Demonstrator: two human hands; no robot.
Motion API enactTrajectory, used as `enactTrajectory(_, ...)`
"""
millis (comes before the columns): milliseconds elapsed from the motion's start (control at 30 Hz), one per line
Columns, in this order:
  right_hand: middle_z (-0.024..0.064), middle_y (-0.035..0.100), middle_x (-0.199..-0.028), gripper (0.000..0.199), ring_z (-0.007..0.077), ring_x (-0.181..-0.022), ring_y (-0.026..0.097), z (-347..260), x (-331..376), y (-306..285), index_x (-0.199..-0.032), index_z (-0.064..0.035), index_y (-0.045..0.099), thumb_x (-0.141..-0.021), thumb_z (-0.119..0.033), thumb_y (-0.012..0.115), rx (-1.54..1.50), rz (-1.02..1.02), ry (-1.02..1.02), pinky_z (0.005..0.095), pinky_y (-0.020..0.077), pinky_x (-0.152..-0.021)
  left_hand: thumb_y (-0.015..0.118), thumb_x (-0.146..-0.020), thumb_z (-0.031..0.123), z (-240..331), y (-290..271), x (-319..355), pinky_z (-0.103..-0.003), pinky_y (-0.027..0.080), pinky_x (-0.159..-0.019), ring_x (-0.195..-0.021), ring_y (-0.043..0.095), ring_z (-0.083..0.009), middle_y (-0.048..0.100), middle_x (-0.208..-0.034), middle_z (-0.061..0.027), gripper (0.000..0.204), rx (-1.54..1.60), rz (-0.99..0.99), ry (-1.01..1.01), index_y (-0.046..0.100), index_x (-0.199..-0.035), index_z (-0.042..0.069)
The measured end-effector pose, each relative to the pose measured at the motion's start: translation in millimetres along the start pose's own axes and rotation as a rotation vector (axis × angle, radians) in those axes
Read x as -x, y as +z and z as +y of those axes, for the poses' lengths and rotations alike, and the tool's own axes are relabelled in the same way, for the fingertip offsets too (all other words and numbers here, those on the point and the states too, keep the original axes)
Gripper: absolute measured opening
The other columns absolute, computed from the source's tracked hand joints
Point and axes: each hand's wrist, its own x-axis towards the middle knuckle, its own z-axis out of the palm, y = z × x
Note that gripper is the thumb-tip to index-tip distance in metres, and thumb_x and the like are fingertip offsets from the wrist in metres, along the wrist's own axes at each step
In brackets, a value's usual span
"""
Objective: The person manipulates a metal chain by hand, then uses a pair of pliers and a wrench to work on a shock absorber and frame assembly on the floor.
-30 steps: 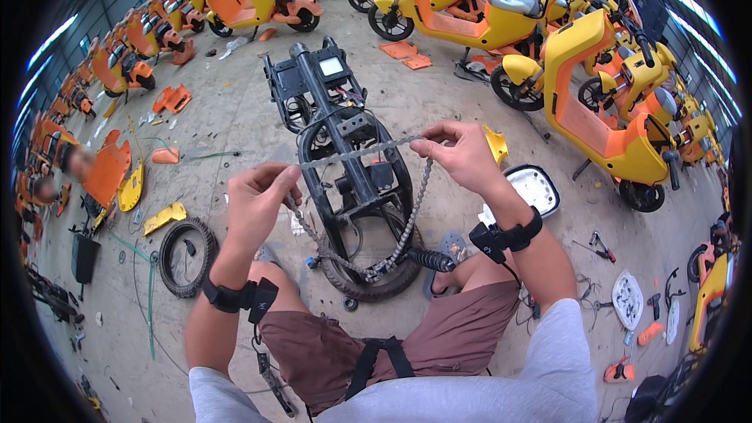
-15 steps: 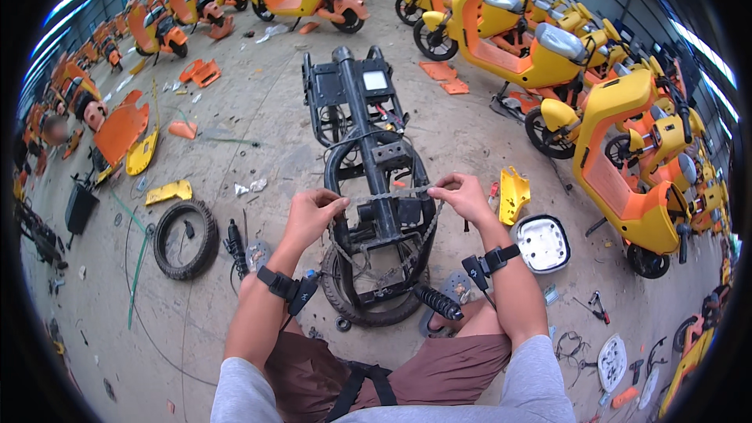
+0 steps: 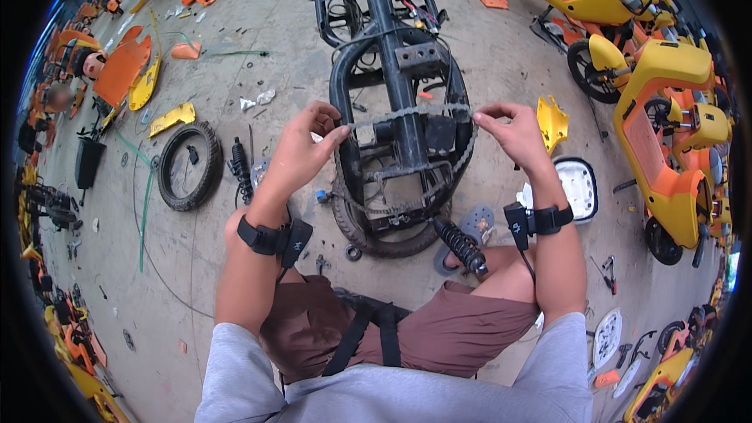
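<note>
A metal drive chain (image 3: pixel 411 111) is stretched between my hands over the black scooter frame (image 3: pixel 381 63). The rest of it hangs in a loop, down past the frame's near end. Thumb and fingers of my left hand (image 3: pixel 312 143) pinch it on the left side. On the right, my right hand (image 3: pixel 511 131) pinches it too, with thumb and forefinger closed. The frame lies on the floor, with a tyred wheel (image 3: pixel 389 248) under its near end. A black coil-spring shock absorber (image 3: pixel 460 246) rests beside my right leg.
Left of me lie a loose tyre (image 3: pixel 190 166), another shock absorber (image 3: pixel 240 163) and a yellow panel (image 3: pixel 171 120). A white tray-like part (image 3: pixel 577 188) and a yellow bracket (image 3: pixel 552 123) are at right. Yellow-orange scooters (image 3: pixel 666 133) stand farther right.
My hands have moved apart, and the upper run of chain between them is longer. The view has tilted down, so the scooter frame appears higher and larger.
</note>
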Motion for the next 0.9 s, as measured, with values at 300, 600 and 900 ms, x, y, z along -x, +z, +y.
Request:
enactTrajectory(300,0.0118,0.071,-0.089,0.036,0.0165,-0.081,0.065,8.8,5.9,15.7,-0.101,0.0008,0.07,-0.079,-0.028,0.074,0.027,-0.021,-0.027,0.0294,0.0505,-0.073,0.071,-0.084,0.024,8.7,-15.3,17.0,-0.031,0.048,-0.06,-0.064,0.058,-0.0166,0.063,-0.072,-0.0125,0.032,-0.24,-0.16,-0.159,0.059,-0.087,-0.005)
enactTrajectory(600,0.0121,0.069,-0.076,0.041,0.0194,-0.069,0.065,19.9,-3.1,26.2,-0.092,0.0001,0.07,-0.069,-0.032,0.076,-0.095,-0.011,0.036,0.0338,0.0521,-0.065,0.066,-0.09,0.022,-17.2,-13.5,21.5,-0.027,0.043,-0.051,-0.06,0.051,-0.0104,0.053,-0.064,-0.0047,0.029,-0.124,-0.201,-0.115,0.053,-0.082,-0.002)
enactTrajectory(900,0.0155,0.069,-0.082,0.026,0.0319,-0.081,0.067,31.5,7.7,31.7,-0.081,-0.0019,0.068,-0.07,-0.026,0.069,0.013,0.145,-0.026,0.0397,0.0526,-0.074,0.055,-0.098,0.019,-29.7,0.5,15.7,-0.022,0.041,-0.046,-0.056,0.052,-0.0087,0.051,-0.075,-0.0045,0.022,-0.07,-0.226,-0.039,0.05,-0.102,-0.002)
